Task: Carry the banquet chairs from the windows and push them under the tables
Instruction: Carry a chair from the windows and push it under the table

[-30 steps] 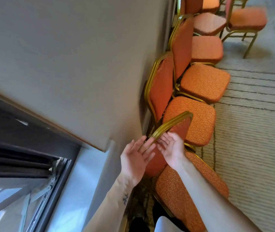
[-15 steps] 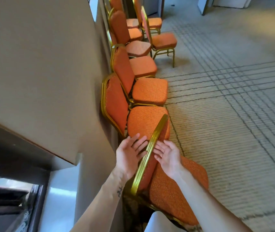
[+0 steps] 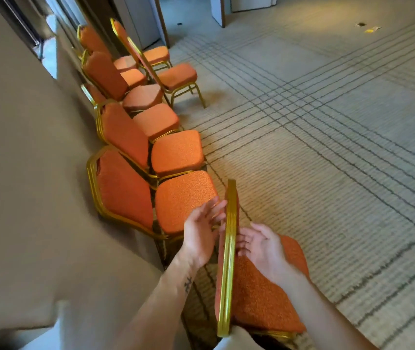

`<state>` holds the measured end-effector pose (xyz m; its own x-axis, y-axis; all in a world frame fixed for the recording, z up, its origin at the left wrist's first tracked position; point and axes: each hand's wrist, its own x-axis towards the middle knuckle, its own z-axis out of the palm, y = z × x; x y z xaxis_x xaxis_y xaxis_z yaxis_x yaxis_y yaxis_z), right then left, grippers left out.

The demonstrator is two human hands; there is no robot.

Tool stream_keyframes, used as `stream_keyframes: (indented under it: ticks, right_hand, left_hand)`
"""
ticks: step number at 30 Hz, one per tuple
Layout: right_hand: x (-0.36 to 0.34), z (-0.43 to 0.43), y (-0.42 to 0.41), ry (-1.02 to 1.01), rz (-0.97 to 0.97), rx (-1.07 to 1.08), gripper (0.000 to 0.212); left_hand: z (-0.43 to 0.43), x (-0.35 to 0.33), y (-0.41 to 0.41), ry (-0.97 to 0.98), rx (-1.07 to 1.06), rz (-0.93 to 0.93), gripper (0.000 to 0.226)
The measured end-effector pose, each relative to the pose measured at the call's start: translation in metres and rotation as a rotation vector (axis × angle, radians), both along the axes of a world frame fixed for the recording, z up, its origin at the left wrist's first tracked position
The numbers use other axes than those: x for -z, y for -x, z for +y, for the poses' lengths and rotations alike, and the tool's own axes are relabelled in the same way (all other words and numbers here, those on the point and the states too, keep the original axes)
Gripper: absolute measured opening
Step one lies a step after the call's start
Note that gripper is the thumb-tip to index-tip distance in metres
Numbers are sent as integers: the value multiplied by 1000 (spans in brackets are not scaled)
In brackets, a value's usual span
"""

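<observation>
The nearest chair (image 3: pixel 259 294) has a shiny gold metal frame (image 3: pixel 227 261) with long grooves in it. Its seat is orange cloth that looks rough and bumpy. The other chairs (image 3: pixel 176 157) along the wall have the same shiny gold metal and the same nubbly orange cloth. The carpet (image 3: pixel 327 147) is soft, dull and ribbed, pale with dark lines. The wall (image 3: pixel 24 173) is smooth and matt, not shiny at all.

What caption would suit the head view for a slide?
Both open hands, left and right, flank the gold backrest of the nearest chair in a row of orange chairs along the wall.
</observation>
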<state>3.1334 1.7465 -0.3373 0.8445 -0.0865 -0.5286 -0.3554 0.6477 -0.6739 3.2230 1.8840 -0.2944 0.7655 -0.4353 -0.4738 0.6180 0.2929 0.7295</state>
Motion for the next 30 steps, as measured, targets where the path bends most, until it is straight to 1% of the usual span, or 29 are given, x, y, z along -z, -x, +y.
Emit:
stream_keyframes:
  ticks: [2,3,5,6,8,10,13,15,17,18,19,21,22,23,25,26,28,30]
  right_hand:
    - [-2,-11,6,1,-20,-1,56]
    - [-2,-17,11,10,-21,8,55]
    - [-4,-26,20,29,-17,51,51]
    - [-4,-30,24,32,-10,90,49]
    - [-6,-37,33,51,10,150,47]
    - [-9,-45,41,91,25,207,50]
    - [-17,-49,56,134,31,308,55]
    - [-23,-46,67,174,9,405,67]
    - [-32,-40,76,258,-10,466,80]
    - [-35,-39,78,268,-15,472,81]
    - [-39,-38,81,260,-16,469,72]
    - [-44,-35,86,290,-15,452,45]
    - [-46,-33,86,355,8,453,33]
    - [-48,-31,86,464,47,449,25]
    - [-46,-27,80,772,168,433,15]
    - [-43,-25,76,928,214,417,12]
    - [-31,-19,68,1192,270,420,12]
    - [-20,-15,62,1401,343,423,16]
  left_hand:
    - [-16,4,-4,-71,72,-90,43]
    - [-24,7,-3,-119,145,-153,46]
    - [-39,6,2,-238,295,-302,56]
    - [-45,7,3,-278,353,-377,56]
    - [-55,7,2,-325,452,-566,49]
    - [-68,10,0,-332,566,-812,47]
    - [-86,24,1,-415,666,-1112,56]
    - [-97,30,2,-506,710,-1306,58]
    - [-106,33,2,-543,757,-1490,54]
    - [-111,33,0,-548,783,-1555,53]
    - [-115,33,-3,-549,808,-1598,51]
    - [-121,32,-7,-530,849,-1671,46]
    - [-124,32,-9,-515,862,-1721,44]
    - [-128,34,-10,-505,877,-1766,43]
    - [-135,35,-12,-493,947,-1817,40]
    - [-139,35,-12,-488,984,-1815,38]
    - [-147,35,-14,-471,1036,-1799,30]
    - [-155,35,-21,-482,1047,-1820,20]
